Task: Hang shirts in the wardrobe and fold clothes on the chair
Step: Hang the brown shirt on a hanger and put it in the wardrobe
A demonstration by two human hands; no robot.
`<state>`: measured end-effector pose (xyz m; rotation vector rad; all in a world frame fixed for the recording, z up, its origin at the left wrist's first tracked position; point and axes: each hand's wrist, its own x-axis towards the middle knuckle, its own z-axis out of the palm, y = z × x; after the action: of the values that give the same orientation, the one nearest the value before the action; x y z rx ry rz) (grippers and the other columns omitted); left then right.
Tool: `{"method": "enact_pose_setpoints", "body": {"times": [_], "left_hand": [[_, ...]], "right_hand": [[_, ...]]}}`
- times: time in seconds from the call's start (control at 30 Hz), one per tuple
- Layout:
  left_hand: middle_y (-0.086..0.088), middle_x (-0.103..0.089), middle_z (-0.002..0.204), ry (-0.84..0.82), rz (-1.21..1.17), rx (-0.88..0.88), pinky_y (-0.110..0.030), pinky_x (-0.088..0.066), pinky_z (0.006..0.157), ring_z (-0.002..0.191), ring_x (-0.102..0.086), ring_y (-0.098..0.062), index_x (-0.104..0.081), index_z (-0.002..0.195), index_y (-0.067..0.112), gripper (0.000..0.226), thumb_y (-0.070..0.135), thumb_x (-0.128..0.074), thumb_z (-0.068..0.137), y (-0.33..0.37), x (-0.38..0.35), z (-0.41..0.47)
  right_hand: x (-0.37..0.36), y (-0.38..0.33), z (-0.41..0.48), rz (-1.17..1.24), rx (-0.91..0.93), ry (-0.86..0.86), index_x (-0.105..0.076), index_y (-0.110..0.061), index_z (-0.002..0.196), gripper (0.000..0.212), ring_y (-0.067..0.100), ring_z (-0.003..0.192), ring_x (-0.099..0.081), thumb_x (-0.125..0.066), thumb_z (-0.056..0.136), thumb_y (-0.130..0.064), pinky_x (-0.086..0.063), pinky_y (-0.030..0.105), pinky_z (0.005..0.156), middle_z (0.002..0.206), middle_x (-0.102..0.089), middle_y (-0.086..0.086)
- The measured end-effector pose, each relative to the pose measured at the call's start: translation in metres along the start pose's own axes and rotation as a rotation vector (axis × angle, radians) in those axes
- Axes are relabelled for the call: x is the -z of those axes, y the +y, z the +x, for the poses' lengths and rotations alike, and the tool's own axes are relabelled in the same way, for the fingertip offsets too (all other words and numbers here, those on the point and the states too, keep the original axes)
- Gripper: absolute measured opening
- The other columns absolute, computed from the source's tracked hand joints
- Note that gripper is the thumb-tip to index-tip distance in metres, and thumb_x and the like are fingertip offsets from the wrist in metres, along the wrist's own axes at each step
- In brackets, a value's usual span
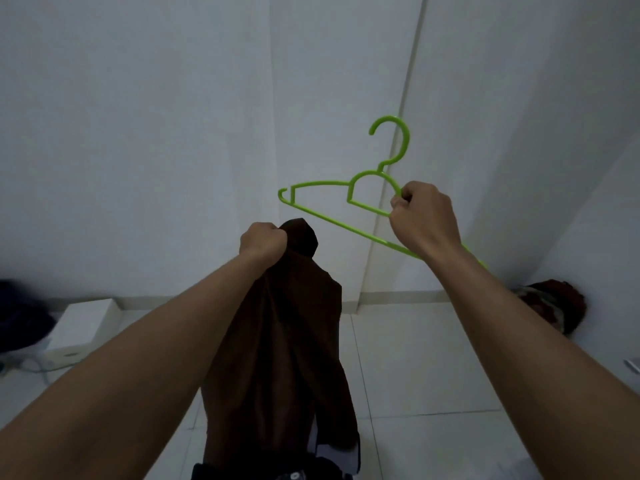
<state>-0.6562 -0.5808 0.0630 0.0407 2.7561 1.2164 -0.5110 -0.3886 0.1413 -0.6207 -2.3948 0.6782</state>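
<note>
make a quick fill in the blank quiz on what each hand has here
1. The right hand holds a hanger coloured ____.
2. The left hand grips a shirt coloured ____.
3. The hanger's hook points ____.
4. The white box sits to the ____ of the shirt.

Missing words: green; brown; up; left

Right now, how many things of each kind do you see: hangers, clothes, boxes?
Hangers: 1, the green hanger in the right hand.
Clothes: 3, the brown garment in the left hand, a dark heap, a red patterned heap.
Boxes: 1, a white box.
Total: 5.
</note>
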Motion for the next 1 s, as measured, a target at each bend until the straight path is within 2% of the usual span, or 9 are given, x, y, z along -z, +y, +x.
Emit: {"method": "enact_pose_setpoints", "body": {"times": [0.1, 0.13, 0.3, 0.47, 0.57, 0.67, 0.77, 0.9, 1.0], "left_hand": [[-0.024, -0.064, 0.121, -0.054, -0.184, 0.024, -0.035, -0.047, 0.072, 0.105, -0.063, -0.038, -0.060, 0.121, -0.008, 0.033, 0.009, -0.043, 0.098, 0.001, 0.015, -0.005], [-0.025, -0.062, 0.122, -0.062, -0.223, 0.043, -0.032, -0.046, 0.071, 0.100, -0.063, -0.037, -0.057, 0.125, -0.009, 0.035, 0.010, -0.041, 0.100, 0.001, 0.020, -0.009], [-0.013, -0.061, 0.095, -0.050, -0.392, 0.062, -0.034, -0.047, 0.073, 0.081, -0.059, -0.025, -0.058, 0.119, -0.005, 0.033, 0.017, -0.039, 0.102, 0.013, 0.051, -0.025], [-0.018, -0.071, 0.107, -0.255, -0.426, -0.083, -0.042, -0.059, 0.086, 0.093, -0.072, -0.030, -0.058, 0.118, 0.000, 0.049, 0.021, -0.073, 0.076, 0.034, 0.102, -0.047], [-0.015, -0.067, 0.111, -0.192, -0.350, -0.186, -0.043, -0.058, 0.088, 0.098, -0.069, -0.027, -0.052, 0.120, 0.004, 0.052, 0.030, -0.073, 0.080, 0.042, 0.128, -0.059], [-0.009, -0.065, 0.100, -0.075, -0.337, -0.293, -0.035, -0.054, 0.079, 0.090, -0.064, -0.022, -0.055, 0.111, 0.008, 0.027, 0.026, -0.067, 0.094, 0.054, 0.154, -0.082], [-0.009, -0.070, 0.101, -0.009, -0.388, -0.371, -0.036, -0.056, 0.088, 0.094, -0.067, -0.022, -0.066, 0.110, 0.011, 0.019, 0.025, -0.064, 0.097, 0.060, 0.178, -0.104], [-0.007, -0.072, 0.111, -0.051, -0.479, -0.345, -0.041, -0.051, 0.102, 0.104, -0.068, -0.024, -0.069, 0.115, 0.013, 0.025, 0.028, -0.055, 0.101, 0.068, 0.206, -0.128], [-0.012, -0.071, 0.111, -0.082, -0.546, -0.282, -0.043, -0.051, 0.102, 0.103, -0.068, -0.027, -0.067, 0.111, 0.004, 0.029, 0.026, -0.051, 0.102, 0.075, 0.226, -0.144]], "right_hand": [[0.014, -0.011, -0.004, 0.011, 0.009, 0.018, -0.062, -0.011, 0.085, 0.018, 0.027, 0.077, -0.057, -0.052, 0.097, -0.020, -0.038, 0.032, 0.066, 0.084, -0.063, 0.005], [0.020, -0.016, -0.006, 0.014, 0.018, 0.024, -0.062, -0.011, 0.085, 0.018, 0.027, 0.078, -0.057, -0.052, 0.097, -0.020, -0.038, 0.032, 0.066, 0.083, -0.062, 0.004], [0.058, -0.037, -0.013, -0.001, 0.051, 0.086, -0.062, -0.012, 0.088, 0.017, 0.028, 0.081, -0.052, -0.052, 0.098, -0.020, -0.037, 0.032, 0.070, 0.086, -0.061, 0.006], [0.094, -0.055, -0.026, 0.039, 0.069, 0.117, -0.065, -0.011, 0.087, 0.019, 0.030, 0.083, -0.059, -0.053, 0.097, -0.021, -0.046, 0.035, 0.073, 0.086, -0.065, 0.007], [0.125, -0.066, -0.037, 0.032, 0.091, 0.134, -0.067, -0.011, 0.085, 0.020, 0.031, 0.084, -0.060, -0.054, 0.095, -0.021, -0.047, 0.036, 0.073, 0.085, -0.067, 0.009], [0.160, -0.077, -0.047, 0.018, 0.117, 0.152, -0.069, -0.007, 0.085, 0.020, 0.034, 0.084, -0.061, -0.055, 0.092, -0.020, -0.051, 0.039, 0.076, 0.084, -0.068, 0.012], [0.188, -0.089, -0.063, -0.026, 0.144, 0.143, -0.069, -0.008, 0.085, 0.018, 0.033, 0.085, -0.061, -0.056, 0.091, -0.020, -0.049, 0.037, 0.076, 0.085, -0.067, 0.011], [0.210, -0.100, -0.080, -0.051, 0.162, 0.165, -0.069, -0.008, 0.087, 0.019, 0.034, 0.085, -0.061, -0.056, 0.092, -0.020, -0.050, 0.039, 0.077, 0.085, -0.067, 0.012], [0.226, -0.109, -0.091, -0.007, 0.166, 0.202, -0.070, -0.005, 0.090, 0.022, 0.035, 0.087, -0.061, -0.055, 0.093, -0.020, -0.050, 0.042, 0.081, 0.089, -0.068, 0.014]]}}
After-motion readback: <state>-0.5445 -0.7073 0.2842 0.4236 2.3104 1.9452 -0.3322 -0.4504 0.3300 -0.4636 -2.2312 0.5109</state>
